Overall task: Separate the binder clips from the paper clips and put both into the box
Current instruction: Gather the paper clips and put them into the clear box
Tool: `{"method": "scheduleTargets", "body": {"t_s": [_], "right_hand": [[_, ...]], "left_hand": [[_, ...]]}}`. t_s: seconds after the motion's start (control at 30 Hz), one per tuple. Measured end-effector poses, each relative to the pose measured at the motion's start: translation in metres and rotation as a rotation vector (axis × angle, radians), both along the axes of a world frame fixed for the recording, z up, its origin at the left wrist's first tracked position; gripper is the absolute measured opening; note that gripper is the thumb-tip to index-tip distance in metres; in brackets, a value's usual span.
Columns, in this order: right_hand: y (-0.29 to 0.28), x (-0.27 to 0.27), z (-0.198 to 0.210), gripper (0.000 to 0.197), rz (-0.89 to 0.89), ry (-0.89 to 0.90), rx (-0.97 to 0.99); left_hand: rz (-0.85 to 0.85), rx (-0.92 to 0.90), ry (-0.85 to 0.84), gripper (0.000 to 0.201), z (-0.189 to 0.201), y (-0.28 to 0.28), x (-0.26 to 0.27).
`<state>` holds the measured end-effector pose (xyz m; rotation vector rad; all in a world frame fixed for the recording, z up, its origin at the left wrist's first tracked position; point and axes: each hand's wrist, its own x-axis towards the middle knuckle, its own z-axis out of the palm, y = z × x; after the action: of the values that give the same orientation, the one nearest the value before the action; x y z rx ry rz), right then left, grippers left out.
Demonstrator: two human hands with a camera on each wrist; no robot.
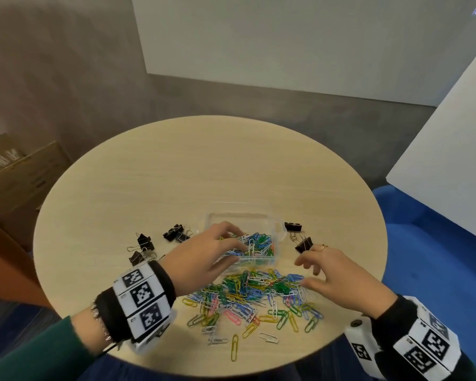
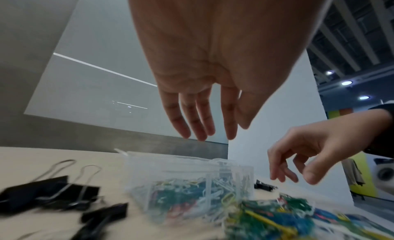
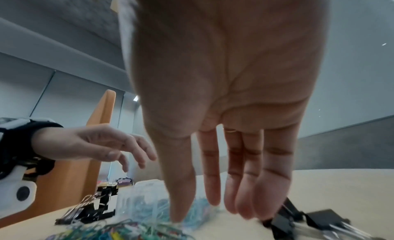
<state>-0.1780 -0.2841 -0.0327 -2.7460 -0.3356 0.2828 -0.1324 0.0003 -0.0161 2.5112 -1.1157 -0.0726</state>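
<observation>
A clear plastic box (image 1: 237,215) sits mid-table, its near compartment full of coloured paper clips. My left hand (image 1: 231,243) hovers over that compartment with relaxed fingers (image 2: 200,122), holding nothing. A loose pile of paper clips (image 1: 248,295) lies in front of the box. My right hand (image 1: 305,272) hangs over the pile's right edge, fingers straight (image 3: 241,184) and empty. Black binder clips (image 1: 144,242) lie left of the box, with two more binder clips (image 1: 304,244) to its right, just beyond my right fingers.
The round wooden table (image 1: 204,166) is bare behind the box. A cardboard carton (image 1: 17,174) stands on the floor at left. A blue seat (image 1: 437,257) and a white panel (image 1: 451,133) are at right.
</observation>
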Motion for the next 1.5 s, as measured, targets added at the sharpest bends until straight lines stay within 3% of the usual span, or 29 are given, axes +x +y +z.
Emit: {"method": "scheduleTargets", "body": {"t_s": [0.13, 0.23, 0.33, 0.43, 0.63, 0.83, 0.97, 1.1, 1.23, 1.37, 1.5], "right_hand": [[-0.008, -0.011, -0.004, 0.038, -0.035, 0.153, -0.047], [-0.017, -0.017, -0.005, 0.046, -0.076, 0.254, -0.057], [-0.019, -0.020, -0.008, 0.042, -0.062, 0.336, -0.053], [-0.009, -0.018, -0.011, 0.034, -0.042, 0.381, -0.013], [0.027, -0.005, -0.012, 0.020, 0.015, 0.400, 0.130], [0.021, -0.001, -0.003, 0.024, -0.015, 0.153, 0.135], [-0.012, -0.006, -0.005, 0.036, -0.105, 0.014, 0.051], [-0.013, -0.015, -0.018, 0.073, -0.090, 0.137, 0.016], [0.010, -0.018, -0.021, 0.081, -0.014, 0.166, 0.058], [0.037, -0.017, -0.019, 0.075, 0.068, 0.180, 0.104], [0.034, -0.014, -0.012, 0.071, 0.010, 0.121, 0.119]], "left_hand": [[0.079, 0.140, -0.034, 0.033, 0.002, 0.024, -0.021], [0.171, 0.307, 0.044, 0.034, 0.000, 0.044, -0.034], [0.229, 0.499, 0.164, 0.040, -0.006, 0.060, -0.039], [0.211, 0.558, 0.260, 0.046, -0.014, 0.057, -0.042], [0.129, 0.387, 0.278, 0.035, -0.028, 0.015, -0.040], [0.194, 0.177, 0.202, 0.024, -0.024, 0.016, -0.039], [0.306, 0.133, 0.016, 0.047, -0.029, 0.048, -0.056], [0.292, 0.235, 0.095, 0.084, -0.040, 0.061, -0.074], [0.231, 0.223, 0.142, 0.073, -0.046, 0.047, -0.081], [0.140, 0.211, 0.101, 0.066, -0.038, 0.024, -0.074], [0.224, 0.107, 0.137, 0.070, -0.032, 0.027, -0.069]]}}
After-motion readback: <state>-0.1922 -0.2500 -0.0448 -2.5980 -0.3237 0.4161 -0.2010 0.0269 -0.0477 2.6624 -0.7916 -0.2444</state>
